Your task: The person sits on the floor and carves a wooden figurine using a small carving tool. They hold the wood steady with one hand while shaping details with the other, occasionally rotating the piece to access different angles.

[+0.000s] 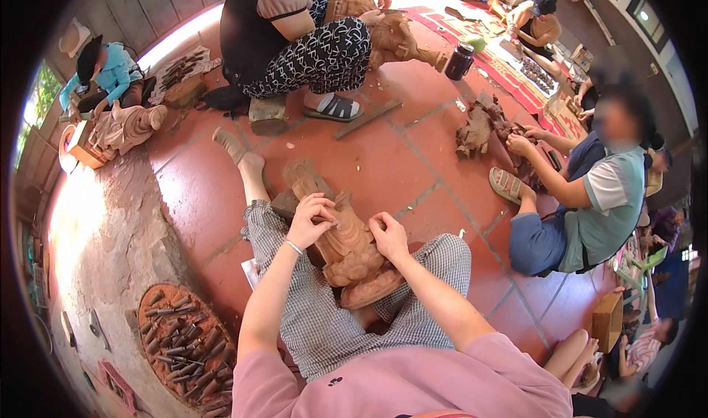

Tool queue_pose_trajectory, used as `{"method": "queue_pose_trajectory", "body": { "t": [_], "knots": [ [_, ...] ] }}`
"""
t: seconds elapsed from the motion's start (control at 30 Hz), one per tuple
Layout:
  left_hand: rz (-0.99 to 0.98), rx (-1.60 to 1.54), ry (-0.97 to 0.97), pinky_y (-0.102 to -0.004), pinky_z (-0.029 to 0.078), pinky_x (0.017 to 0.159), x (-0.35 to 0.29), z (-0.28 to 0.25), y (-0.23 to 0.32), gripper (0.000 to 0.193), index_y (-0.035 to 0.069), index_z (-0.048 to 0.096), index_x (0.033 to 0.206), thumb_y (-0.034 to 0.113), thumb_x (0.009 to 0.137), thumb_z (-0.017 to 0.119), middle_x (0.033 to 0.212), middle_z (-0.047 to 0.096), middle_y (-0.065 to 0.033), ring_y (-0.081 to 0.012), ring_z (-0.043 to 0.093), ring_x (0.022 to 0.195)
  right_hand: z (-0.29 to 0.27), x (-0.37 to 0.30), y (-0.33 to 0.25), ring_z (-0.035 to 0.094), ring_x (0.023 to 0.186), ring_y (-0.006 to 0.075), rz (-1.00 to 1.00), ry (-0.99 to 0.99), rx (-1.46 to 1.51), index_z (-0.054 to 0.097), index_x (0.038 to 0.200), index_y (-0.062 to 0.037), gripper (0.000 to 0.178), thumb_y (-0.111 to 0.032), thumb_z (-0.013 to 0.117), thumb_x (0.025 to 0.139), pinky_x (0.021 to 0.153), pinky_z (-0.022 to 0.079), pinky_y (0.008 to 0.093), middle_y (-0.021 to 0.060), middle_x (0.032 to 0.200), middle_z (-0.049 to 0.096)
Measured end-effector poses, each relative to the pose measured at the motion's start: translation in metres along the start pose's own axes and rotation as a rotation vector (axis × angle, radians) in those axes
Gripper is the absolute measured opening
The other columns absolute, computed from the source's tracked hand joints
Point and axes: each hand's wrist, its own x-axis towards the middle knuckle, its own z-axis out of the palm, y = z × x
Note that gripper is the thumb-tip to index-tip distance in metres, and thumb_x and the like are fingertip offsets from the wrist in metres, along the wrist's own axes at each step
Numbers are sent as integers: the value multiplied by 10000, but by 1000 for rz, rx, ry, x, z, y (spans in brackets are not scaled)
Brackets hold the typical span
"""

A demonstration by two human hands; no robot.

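A carved wooden statue (346, 234) lies tilted across my lap, its rounded base (372, 285) toward me and its narrower end pointing away. My left hand (311, 223) rests over its upper left part, fingers bent and pinched together; whatever they hold is too small to make out. Against the statue's right side, my right hand (389, 237) curls its fingers on the edge of the wood. Under the far end of the statue, a dark block (284, 203) is partly hidden.
On my left, an oval tray (151, 296) holds several chisels on a stone ledge (110, 248). A person (597, 197) carves wood at right; another (295, 57) sits ahead with a carving. A wooden strip (369, 119) and a jar (459, 62) stand on the tiled floor.
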Motion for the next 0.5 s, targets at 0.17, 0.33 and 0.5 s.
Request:
{"method": "queue_pose_trajectory", "body": {
  "t": [0.17,0.33,0.5],
  "knots": [
    [17,308,-38,-475,245,1121,12,23,22,124,131,655,772,122,748,775,962,705,53,-177,583,1133,0,-3,-7,666,969,344,-6,0,2,674,1023,-108,329,-401,608,889,836,507,441,148,973,715],
    [68,186,-126,-490,210,1161,9,4,13,142,139,632,772,148,755,773,949,696,32,-182,591,1109,0,-6,0,678,918,327,-26,36,-1,675,1016,-76,321,-366,622,888,807,515,411,160,935,710],
    [-4,291,-18,-558,223,1133,4,13,23,178,134,584,737,127,730,762,932,685,4,-214,596,1090,2,-4,-4,684,898,319,-23,33,-6,678,1012,-73,312,-355,628,887,790,519,398,156,903,708]
  ]
}}
